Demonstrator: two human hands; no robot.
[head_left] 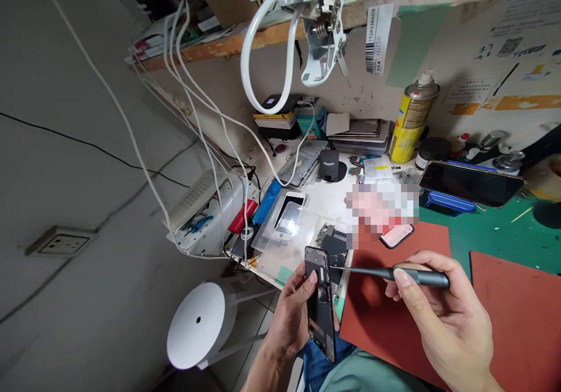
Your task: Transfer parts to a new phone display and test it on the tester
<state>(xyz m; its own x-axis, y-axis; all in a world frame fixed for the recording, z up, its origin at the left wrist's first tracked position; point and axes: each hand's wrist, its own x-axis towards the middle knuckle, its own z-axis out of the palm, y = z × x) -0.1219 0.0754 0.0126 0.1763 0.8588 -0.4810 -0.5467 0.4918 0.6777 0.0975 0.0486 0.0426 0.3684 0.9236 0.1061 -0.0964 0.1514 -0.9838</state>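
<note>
My left grip [294,305] holds a phone panel [322,317], right grip [456,316] a screwdriver [424,277] beside it; slipping could scratch it.

Left grip [294,310], partly hidden, seems curled inward; right grip [456,316] pinches.

Screwdriver [385,273] in right fingers [433,257], dark phone part [321,316] in left fingers [308,287]

Screwdriver [425,277] right of phone part [322,313] — spray can [412,123] behind both.
</note>
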